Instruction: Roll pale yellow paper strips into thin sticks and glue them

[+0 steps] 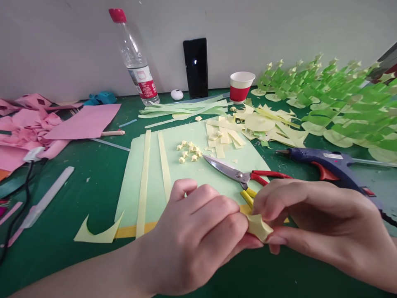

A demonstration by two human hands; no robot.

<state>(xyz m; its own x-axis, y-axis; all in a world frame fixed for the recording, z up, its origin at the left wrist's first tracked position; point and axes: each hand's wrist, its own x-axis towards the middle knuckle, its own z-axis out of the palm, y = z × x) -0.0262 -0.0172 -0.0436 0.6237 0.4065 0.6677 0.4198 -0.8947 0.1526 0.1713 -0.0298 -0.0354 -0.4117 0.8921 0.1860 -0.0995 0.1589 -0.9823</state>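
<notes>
A pale yellow folded paper star (259, 227) sits between the two hands at the near side of the table, its puffed body pinched on one side by the curled fingers of the left hand (198, 236) and on the other by the thumb and a finger of the right hand (322, 223). Too hard a squeeze could crease its walls or blunt a point, since the shape seems to be hollow paper; a loose pinch could let it drop. The scissors (226, 167) lie just beyond the fingers, steel blades toward a cluster of small folded stars (190, 151), so a knock from a knuckle might scatter those. The blue glue gun (325, 159) shows a tiny red light; if its nozzle is hot, a careless reach could burn skin. Underneath, smooth mint-green paper sheets (186, 176) carry narrow, flat, creamy paper strips (143, 182), while a stiff-looking offcut (99, 235) with a scooped edge lies by the left forearm on the dark green tabletop (93, 194).
</notes>
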